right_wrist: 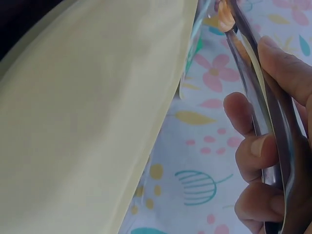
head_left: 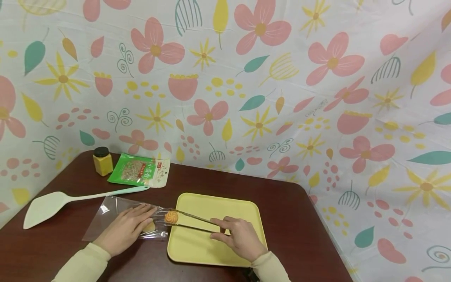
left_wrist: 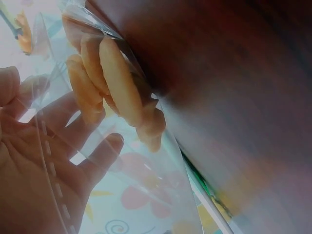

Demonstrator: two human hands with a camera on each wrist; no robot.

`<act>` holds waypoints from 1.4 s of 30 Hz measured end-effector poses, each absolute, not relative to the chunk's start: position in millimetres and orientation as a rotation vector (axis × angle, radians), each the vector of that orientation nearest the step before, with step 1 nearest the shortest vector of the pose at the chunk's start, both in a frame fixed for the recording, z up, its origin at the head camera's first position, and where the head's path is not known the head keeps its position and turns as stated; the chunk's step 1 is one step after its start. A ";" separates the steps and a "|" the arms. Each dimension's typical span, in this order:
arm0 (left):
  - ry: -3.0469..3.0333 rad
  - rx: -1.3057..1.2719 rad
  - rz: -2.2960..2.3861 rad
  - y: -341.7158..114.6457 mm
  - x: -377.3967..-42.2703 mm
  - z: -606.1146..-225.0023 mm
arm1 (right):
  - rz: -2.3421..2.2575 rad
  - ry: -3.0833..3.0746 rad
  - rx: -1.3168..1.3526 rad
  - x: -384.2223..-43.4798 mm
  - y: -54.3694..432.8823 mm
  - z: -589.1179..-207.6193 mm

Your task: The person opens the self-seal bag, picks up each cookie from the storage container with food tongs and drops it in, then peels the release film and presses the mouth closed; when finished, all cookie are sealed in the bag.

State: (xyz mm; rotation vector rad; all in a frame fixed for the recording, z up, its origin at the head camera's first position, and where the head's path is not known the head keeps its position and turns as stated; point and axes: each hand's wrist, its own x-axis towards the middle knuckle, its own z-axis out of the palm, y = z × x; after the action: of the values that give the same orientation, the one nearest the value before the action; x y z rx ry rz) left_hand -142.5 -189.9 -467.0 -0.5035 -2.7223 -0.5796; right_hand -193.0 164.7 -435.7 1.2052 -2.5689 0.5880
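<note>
My right hand (head_left: 239, 235) grips a pair of metal tongs (right_wrist: 265, 112), its fingers and thumb on the two arms. An orange swirled cookie (head_left: 171, 216) is pinched between the tongs' tips, at the right end of a clear plastic bag (head_left: 112, 211). Over the bag lies my left hand (head_left: 128, 225), its fingers extended. Several golden cookies (left_wrist: 119, 80) sit inside the bag, next to the left fingers in the left wrist view; the hand mostly hides them in the head view. Below the tongs is a yellow tray (head_left: 211, 248), bare where it shows.
A pale spatula (head_left: 47, 207) lies left of the bag, its handle pointing right. Behind it are a yellow jar with a black lid (head_left: 103, 162) and a green food packet (head_left: 135, 170). A flower-patterned cloth (head_left: 225, 98) hangs behind the dark table (head_left: 282, 219).
</note>
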 end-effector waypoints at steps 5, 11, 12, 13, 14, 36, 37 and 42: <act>-2.724 -0.492 -0.601 -189.8 -142.7 -467.3 | 0.572 -2.592 1.240 -192.7 156.9 -436.3; -2.730 -0.482 -0.617 -189.2 -142.2 -468.1 | 0.531 -2.596 1.271 -194.2 150.0 -436.2; -2.733 -0.481 -0.616 -189.4 -142.0 -467.7 | 0.528 -2.597 1.276 -194.7 148.8 -436.1; -2.732 -0.481 -0.612 -189.7 -141.9 -467.3 | 0.525 -2.599 1.281 -195.1 147.6 -436.0; -2.731 -0.480 -0.611 -189.8 -141.6 -467.0 | 0.524 -2.604 1.285 -195.7 146.5 -435.8; -2.741 -0.487 -0.644 -189.5 -142.4 -463.4 | 0.535 -2.651 1.284 -207.2 148.1 -435.2; -2.743 -0.487 -0.648 -189.3 -142.4 -463.6 | 0.536 -2.655 1.287 -207.5 146.9 -435.7; -2.756 -0.483 -0.658 -188.9 -142.8 -465.4 | 0.552 -2.671 1.297 -209.1 140.1 -435.7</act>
State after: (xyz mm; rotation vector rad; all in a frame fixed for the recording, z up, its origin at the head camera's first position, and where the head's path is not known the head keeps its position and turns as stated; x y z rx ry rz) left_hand -142.8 -188.9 -465.4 -0.4827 -2.7558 -0.6576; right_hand -209.1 140.1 -435.7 1.2975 -2.6709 0.5521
